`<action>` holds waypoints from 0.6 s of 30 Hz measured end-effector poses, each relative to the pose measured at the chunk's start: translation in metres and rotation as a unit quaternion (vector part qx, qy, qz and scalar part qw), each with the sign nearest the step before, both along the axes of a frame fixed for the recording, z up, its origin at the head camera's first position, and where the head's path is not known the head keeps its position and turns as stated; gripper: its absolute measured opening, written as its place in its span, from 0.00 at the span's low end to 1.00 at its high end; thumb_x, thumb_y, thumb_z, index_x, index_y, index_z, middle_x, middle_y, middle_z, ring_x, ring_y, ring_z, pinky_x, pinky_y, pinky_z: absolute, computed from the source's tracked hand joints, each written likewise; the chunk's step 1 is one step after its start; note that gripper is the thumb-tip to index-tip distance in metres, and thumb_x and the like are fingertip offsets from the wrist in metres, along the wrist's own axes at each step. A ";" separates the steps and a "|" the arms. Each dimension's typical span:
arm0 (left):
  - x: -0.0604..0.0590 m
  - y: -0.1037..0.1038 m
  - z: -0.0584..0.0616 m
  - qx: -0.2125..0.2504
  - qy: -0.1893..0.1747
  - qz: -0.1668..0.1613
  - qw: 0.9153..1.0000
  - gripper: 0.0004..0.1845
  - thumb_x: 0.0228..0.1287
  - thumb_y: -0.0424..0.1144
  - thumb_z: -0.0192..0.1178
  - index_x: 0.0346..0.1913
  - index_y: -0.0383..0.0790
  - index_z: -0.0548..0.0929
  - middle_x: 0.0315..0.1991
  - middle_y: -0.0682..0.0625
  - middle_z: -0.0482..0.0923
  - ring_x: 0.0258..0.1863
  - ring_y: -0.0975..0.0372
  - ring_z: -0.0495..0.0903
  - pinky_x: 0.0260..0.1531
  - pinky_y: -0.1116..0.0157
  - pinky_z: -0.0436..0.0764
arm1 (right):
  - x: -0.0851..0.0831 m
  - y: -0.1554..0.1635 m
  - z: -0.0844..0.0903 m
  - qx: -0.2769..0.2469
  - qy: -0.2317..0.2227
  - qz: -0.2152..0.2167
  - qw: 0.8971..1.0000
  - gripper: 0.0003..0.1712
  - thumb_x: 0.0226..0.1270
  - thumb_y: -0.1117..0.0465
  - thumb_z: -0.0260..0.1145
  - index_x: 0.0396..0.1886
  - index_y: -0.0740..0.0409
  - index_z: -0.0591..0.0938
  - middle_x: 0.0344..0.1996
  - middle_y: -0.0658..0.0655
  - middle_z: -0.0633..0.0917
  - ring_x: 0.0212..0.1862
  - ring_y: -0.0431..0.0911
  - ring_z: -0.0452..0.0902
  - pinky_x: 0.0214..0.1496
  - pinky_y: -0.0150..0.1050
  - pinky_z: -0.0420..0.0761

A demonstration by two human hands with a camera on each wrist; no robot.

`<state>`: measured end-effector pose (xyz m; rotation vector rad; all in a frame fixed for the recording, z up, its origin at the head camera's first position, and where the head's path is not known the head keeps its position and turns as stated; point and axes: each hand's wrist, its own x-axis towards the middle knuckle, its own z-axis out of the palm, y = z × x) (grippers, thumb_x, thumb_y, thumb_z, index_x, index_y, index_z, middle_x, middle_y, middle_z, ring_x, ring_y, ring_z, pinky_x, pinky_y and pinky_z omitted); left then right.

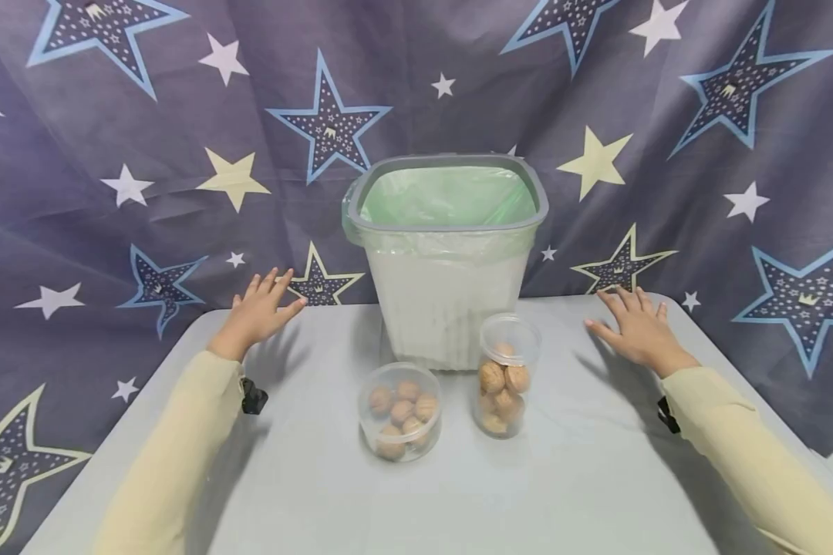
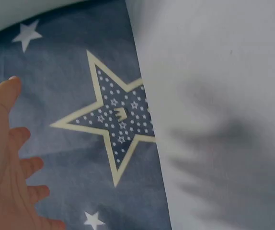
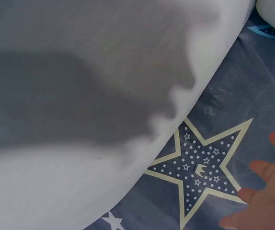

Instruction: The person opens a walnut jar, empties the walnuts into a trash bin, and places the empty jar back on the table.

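Left hand (image 1: 260,312) at the far left corner of the grey table (image 1: 569,478), fingers straight and spread, holding nothing, raised above its own shadow. Toward the middle, a low round clear tub of walnuts (image 1: 399,422), lid off, nearest the viewer. Just right of it, a taller clear jar of walnuts (image 1: 505,387), standing upright, close in front of the white bin (image 1: 447,262) lined with a green bag. Right hand (image 1: 635,327) at the far right corner, fingers likewise straight and spread, empty. Star-printed cloth (image 2: 94,120) behind and below the table edge.
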<state>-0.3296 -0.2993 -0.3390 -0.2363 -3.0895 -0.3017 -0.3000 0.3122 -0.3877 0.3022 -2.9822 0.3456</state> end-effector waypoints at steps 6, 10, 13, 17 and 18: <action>0.010 0.007 -0.003 0.010 0.023 -0.018 1.000 0.45 0.65 0.71 0.32 0.75 0.45 0.42 0.74 0.35 0.36 0.70 0.36 0.34 0.59 0.29 0.39 | 0.006 -0.002 0.004 -0.010 0.018 0.012 1.000 0.45 0.68 0.33 0.48 0.74 0.55 0.54 0.70 0.74 0.51 0.69 0.74 0.36 0.58 0.78 0.33; 0.020 0.010 -0.003 0.024 0.044 -0.036 0.998 0.42 0.68 0.66 0.37 0.75 0.45 0.44 0.74 0.36 0.39 0.71 0.36 0.36 0.60 0.30 0.41 | 0.012 -0.006 0.005 -0.021 0.034 0.027 0.999 0.43 0.68 0.35 0.49 0.75 0.53 0.53 0.70 0.73 0.52 0.69 0.74 0.38 0.58 0.78 0.35; 0.027 0.016 -0.001 0.037 0.059 -0.051 0.996 0.40 0.69 0.63 0.41 0.75 0.45 0.45 0.74 0.37 0.40 0.71 0.37 0.38 0.61 0.31 0.42 | 0.018 -0.008 0.007 -0.037 0.055 0.040 0.997 0.42 0.69 0.37 0.51 0.75 0.53 0.53 0.69 0.73 0.53 0.69 0.74 0.38 0.58 0.78 0.35; 0.036 0.024 0.001 0.050 0.078 -0.069 0.993 0.39 0.69 0.61 0.42 0.75 0.46 0.46 0.75 0.39 0.41 0.71 0.38 0.40 0.61 0.31 0.45 | 0.027 -0.012 0.009 -0.063 0.084 0.063 0.992 0.41 0.69 0.41 0.54 0.74 0.53 0.54 0.69 0.72 0.54 0.69 0.73 0.39 0.58 0.78 0.35; 0.038 0.026 0.001 0.053 0.084 -0.075 0.992 0.39 0.69 0.61 0.43 0.75 0.45 0.47 0.75 0.39 0.42 0.71 0.38 0.41 0.61 0.32 0.45 | 0.029 -0.014 0.009 -0.068 0.090 0.068 0.991 0.40 0.69 0.42 0.55 0.74 0.53 0.55 0.69 0.71 0.54 0.69 0.73 0.40 0.58 0.78 0.35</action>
